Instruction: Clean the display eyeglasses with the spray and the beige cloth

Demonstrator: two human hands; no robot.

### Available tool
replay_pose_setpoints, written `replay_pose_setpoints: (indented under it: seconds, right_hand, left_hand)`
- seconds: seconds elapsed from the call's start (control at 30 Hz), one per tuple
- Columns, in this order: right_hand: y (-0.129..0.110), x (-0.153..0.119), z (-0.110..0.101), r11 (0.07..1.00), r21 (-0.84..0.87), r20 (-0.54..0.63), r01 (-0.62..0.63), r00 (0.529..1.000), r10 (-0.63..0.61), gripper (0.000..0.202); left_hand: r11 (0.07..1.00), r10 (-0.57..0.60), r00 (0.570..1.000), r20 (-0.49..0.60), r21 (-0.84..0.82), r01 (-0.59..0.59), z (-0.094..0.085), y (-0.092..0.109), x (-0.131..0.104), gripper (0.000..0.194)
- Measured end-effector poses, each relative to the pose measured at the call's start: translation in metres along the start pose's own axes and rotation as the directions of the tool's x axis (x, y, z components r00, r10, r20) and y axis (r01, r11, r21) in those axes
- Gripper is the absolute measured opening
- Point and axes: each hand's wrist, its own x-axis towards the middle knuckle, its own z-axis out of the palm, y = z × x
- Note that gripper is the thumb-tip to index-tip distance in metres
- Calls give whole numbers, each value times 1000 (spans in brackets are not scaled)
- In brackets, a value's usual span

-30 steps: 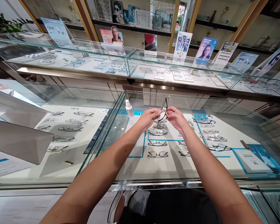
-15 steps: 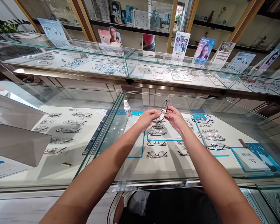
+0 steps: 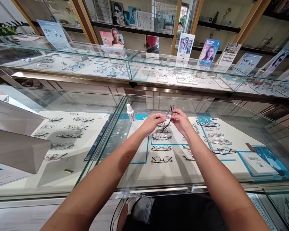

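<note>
A pair of dark-framed eyeglasses is held up on edge above the glass display case. My left hand pinches at its left side, fingertips closed near a small white tag on the frame. On the other side my right hand grips the same eyeglasses between thumb and fingers. Both hands partly cover the frame, so the exact grip points are hidden. To the left of my left hand stands a small white bottle with a printed label, on the glass top.
Rows of eyeglasses lie under the glass. At left, a white paper bag or box sits on the counter. Farther back, a second glass case carries several upright advertising cards. A booklet lies at right inside the case.
The eyeglasses have tilted slightly and shifted a little lower between my hands. Both hands keep their pinch, and the view has moved very slightly.
</note>
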Motion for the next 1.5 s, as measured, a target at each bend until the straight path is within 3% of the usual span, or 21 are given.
replay_pose_setpoints:
  seconds: [0.13,0.63,1.03,1.27,1.5]
  right_hand:
    - [1,0,0,998,-48,13,-39,999,39,27]
    - [-2,-3,4,995,-42,-40,-90,995,89,34]
    - [0,-5,5,995,-65,47,-70,996,73,36]
    - [0,-3,4,996,-74,24,-56,998,58,28]
    - [-10,0,-8,951,-309,-48,27,998,-44,23]
  left_hand:
    - [1000,11,1000,5,12,-11,1,0,0,33]
    - [999,35,999,20,40,-35,0,0,0,31]
    - [980,-57,998,7,-189,58,1,7,-2,28]
    - [958,-86,996,-11,-276,80,-1,10,-1,19]
    - [964,-83,996,-34,-256,72,0,8,-1,24]
